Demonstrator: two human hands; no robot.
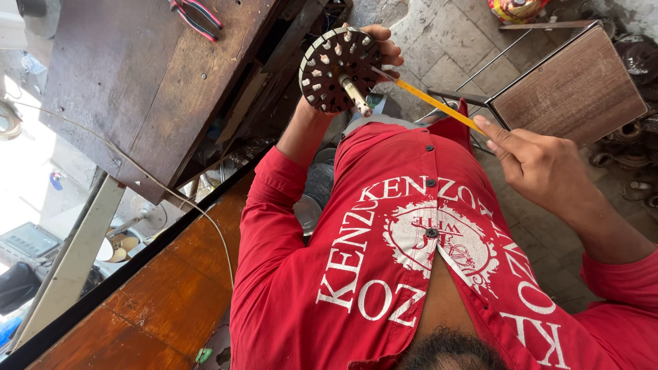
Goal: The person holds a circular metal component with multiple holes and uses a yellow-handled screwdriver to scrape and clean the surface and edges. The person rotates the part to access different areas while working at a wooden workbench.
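Head cam: our left hand (pixel 380 48) fingers clamp the round stator (pixel 337 68); right hand (pixel 541 168) fingers pinch the yellow strip (pixel 428 101), its long axis running straight to the stator.

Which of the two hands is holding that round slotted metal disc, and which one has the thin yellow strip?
The left hand grips the round slotted disc by its rim, raised over the floor. The right hand pinches one end of the yellow strip, whose other end reaches the disc.
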